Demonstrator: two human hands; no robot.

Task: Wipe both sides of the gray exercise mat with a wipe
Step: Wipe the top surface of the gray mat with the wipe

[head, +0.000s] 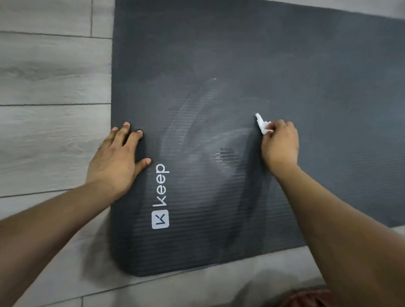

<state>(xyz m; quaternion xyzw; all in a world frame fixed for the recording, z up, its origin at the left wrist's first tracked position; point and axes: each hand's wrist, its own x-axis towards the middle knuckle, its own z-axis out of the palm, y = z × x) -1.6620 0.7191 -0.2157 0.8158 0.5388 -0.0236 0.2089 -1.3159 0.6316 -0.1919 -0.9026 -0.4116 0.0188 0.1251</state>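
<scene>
Floorboards [45, 74] on the left, and the left hand [119, 156] lies flat, fingers spread, pinning the gray exercise mat [239, 60] at its short edge beside the printed logo [160, 196]. Damp streaks [222, 156] mid-mat. The right hand [280, 143] pinches a crumpled wipe [263, 124] against the surface. Best keep overlapping strokes running outward, anchor firm. The mat's far end runs out of frame; its underside is hidden.

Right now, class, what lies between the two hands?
Head view: only streaked gray mat with a wet patch, between left hand and right hand gripping the wipe.
</scene>
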